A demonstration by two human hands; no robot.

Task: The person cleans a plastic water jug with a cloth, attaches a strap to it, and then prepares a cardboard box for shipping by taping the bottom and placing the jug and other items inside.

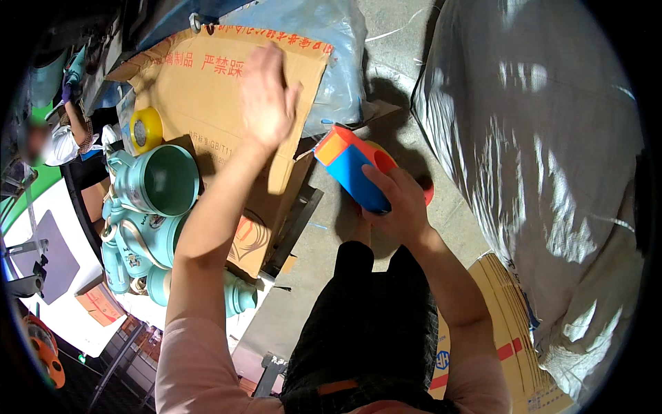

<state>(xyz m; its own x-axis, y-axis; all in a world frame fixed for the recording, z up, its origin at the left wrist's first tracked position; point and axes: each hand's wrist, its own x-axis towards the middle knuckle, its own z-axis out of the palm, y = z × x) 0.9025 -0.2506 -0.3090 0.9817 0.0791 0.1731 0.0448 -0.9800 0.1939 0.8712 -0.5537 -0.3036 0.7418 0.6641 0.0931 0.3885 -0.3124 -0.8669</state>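
Observation:
My left hand (267, 100) lies with its fingers stretched out on the upper flap (186, 90) of a brown cardboard box, near the flap's right side. To the right of the box, my right hand (403, 207) grips a blue, orange and red tape dispenser (357, 178). Its toothed cutting edge points up and left, toward the box, and stands apart from the cardboard. The dispenser's round red and yellow part is partly hidden behind my right hand. Below the flap, the box's side (252, 241) is partly covered by my left forearm.
Several mint-green jugs with handles (127, 186) stand left of the box, beside a yellow tape roll (153, 131). A bluish plastic bag (345, 62) lies behind. Large woven sacks (510, 124) fill the right, above stacked flat cardboard (496, 303). Another person (63, 141) is at far left.

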